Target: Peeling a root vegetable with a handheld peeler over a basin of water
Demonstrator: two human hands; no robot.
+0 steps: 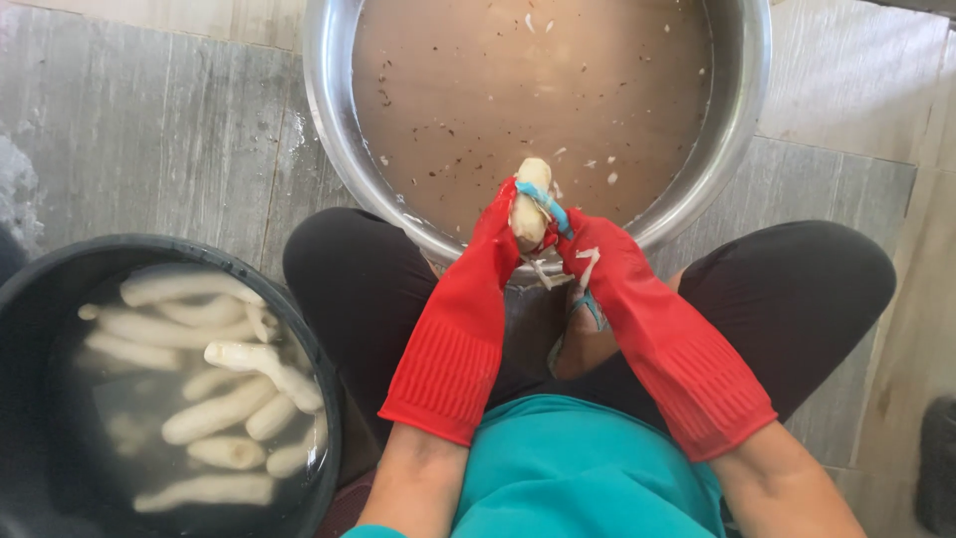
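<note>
The left hand, in a red rubber glove, was curled closed around a pale peeled root, holding it upright over the near rim of a steel basin of murky brown water. The right hand, gloved alike, was closed on a blue-handled peeler laid against the root's upper side. A black tub of peeled roots in water sat to the left.

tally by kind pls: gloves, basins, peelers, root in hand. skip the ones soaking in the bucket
Red rubber gloves: 2, left hand and right hand
Water containers: 2, round steel basin and black plastic bucket
Blue-handled peeler: 1
Pale peeled root, held: 1
Total: 6
</note>
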